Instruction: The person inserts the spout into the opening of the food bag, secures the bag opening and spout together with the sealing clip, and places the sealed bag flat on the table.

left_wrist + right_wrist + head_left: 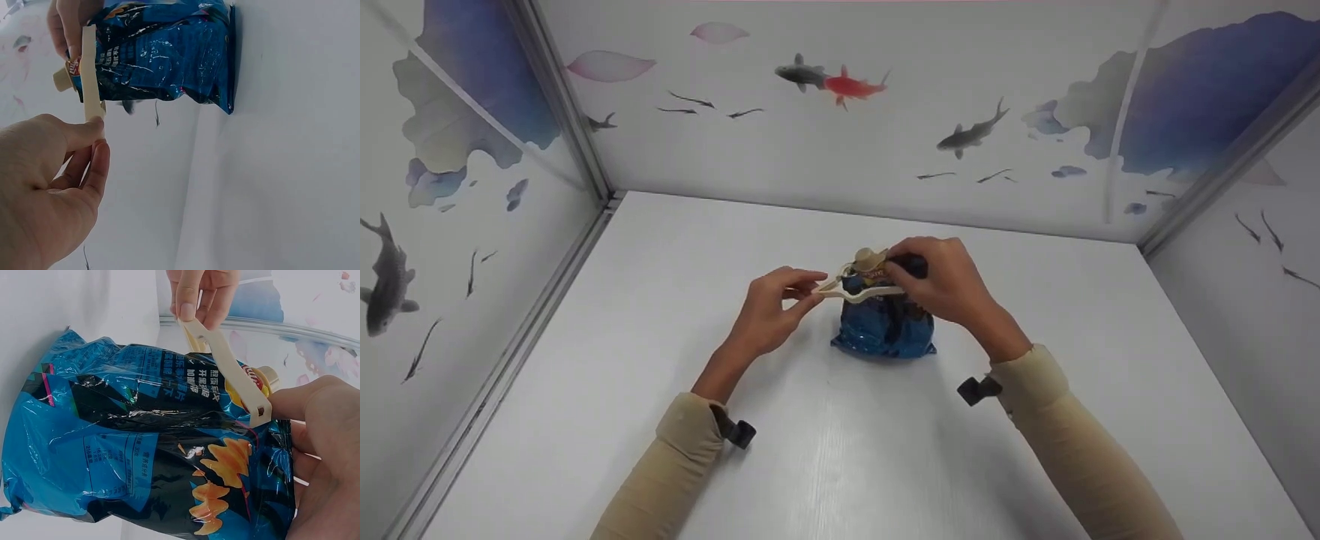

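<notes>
A blue and black crisp bag (pixel 885 330) stands on the table, with pictures of wavy crisps on its side in the right wrist view. My left hand (pixel 772 311) pinches one end of a cream plastic bag clip (pixel 228 363) between thumb and fingers. The clip's two arms stand apart, with the bag's upper part between them. A round cream spout cap (pixel 867 259) sits on the clip's far arm. With the right hand (pixel 952 281) I grip the gathered top corner of the bag, near the clip's other end. Some right fingers are hidden behind the bag.
The white table (pixel 825 442) is bounded by a back wall (pixel 840 157) and side walls printed with fish and leaves. Metal rails (pixel 547 315) run along the left edge. Small black cameras (pixel 741 433) are strapped at both wrists, over beige sleeves.
</notes>
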A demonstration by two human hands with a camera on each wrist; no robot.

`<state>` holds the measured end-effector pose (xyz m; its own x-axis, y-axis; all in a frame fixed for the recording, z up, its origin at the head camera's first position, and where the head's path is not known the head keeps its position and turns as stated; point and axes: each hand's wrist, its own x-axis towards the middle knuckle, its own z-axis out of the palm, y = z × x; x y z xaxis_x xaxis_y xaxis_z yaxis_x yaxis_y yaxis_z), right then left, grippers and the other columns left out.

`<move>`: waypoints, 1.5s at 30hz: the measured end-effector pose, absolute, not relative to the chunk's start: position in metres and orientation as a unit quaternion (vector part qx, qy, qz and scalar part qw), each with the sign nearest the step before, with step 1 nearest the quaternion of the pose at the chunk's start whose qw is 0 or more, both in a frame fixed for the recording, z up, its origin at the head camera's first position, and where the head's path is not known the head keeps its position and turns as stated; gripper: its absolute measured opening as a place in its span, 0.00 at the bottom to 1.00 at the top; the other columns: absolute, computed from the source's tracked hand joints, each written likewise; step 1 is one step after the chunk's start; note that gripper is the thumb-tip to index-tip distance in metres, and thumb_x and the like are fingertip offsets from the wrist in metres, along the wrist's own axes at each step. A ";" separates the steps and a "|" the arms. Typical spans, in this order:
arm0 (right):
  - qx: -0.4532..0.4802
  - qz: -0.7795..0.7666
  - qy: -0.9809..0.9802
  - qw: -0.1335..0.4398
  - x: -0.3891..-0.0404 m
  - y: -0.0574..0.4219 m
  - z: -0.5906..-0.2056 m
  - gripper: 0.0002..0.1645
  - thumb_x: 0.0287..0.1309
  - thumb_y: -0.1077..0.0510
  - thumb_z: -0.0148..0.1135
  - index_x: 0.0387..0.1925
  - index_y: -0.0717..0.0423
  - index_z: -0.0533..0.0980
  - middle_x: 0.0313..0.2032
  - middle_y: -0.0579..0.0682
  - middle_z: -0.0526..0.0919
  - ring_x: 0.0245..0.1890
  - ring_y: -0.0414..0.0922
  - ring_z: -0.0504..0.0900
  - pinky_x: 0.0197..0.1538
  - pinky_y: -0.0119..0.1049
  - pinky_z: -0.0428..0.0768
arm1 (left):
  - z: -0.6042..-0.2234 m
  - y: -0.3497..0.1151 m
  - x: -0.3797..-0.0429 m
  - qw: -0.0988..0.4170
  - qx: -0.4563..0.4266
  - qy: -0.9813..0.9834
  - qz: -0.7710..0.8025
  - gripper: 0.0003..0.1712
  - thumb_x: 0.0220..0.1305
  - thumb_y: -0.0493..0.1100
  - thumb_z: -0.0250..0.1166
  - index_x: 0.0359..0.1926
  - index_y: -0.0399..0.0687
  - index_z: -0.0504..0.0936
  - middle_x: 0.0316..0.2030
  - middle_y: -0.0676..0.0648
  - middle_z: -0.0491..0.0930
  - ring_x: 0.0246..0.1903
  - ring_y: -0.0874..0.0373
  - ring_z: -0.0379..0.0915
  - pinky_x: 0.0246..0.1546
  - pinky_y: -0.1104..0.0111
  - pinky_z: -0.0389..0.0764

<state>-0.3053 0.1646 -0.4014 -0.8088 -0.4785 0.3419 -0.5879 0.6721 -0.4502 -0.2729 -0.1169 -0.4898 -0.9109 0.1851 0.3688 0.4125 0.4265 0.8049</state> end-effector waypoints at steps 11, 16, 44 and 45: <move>0.289 0.275 -0.911 0.104 -0.306 0.162 -0.400 0.13 0.73 0.51 0.70 0.50 0.53 0.89 0.49 0.50 0.93 0.49 0.48 0.89 0.55 0.50 0.89 | -0.487 -0.108 -0.275 0.116 -0.170 -0.829 -0.520 0.17 0.74 0.37 0.70 0.61 0.50 0.90 0.47 0.47 0.86 0.49 0.56 0.85 0.60 0.60 0.89; 0.295 0.278 -0.908 0.107 -0.306 0.161 -0.401 0.12 0.72 0.53 0.71 0.51 0.52 0.90 0.48 0.49 0.93 0.47 0.46 0.89 0.53 0.49 0.89 | -0.485 -0.104 -0.276 0.121 -0.178 -0.830 -0.514 0.16 0.75 0.39 0.70 0.61 0.48 0.89 0.48 0.47 0.86 0.50 0.57 0.84 0.59 0.63 0.88; 0.257 0.245 -0.924 0.138 -0.300 0.169 -0.405 0.39 0.66 0.36 0.75 0.71 0.47 0.76 0.66 0.54 0.79 0.59 0.55 0.82 0.64 0.58 0.79 | -0.489 -0.097 -0.280 0.139 -0.178 -0.823 -0.521 0.14 0.77 0.38 0.68 0.59 0.47 0.88 0.48 0.47 0.86 0.50 0.58 0.83 0.59 0.66 0.87; 0.259 0.235 -0.927 0.137 -0.300 0.170 -0.405 0.41 0.65 0.35 0.76 0.72 0.46 0.76 0.67 0.54 0.79 0.60 0.56 0.81 0.65 0.59 0.78 | -0.489 -0.097 -0.280 0.139 -0.178 -0.822 -0.523 0.14 0.77 0.38 0.68 0.59 0.47 0.88 0.48 0.47 0.86 0.50 0.58 0.83 0.60 0.65 0.87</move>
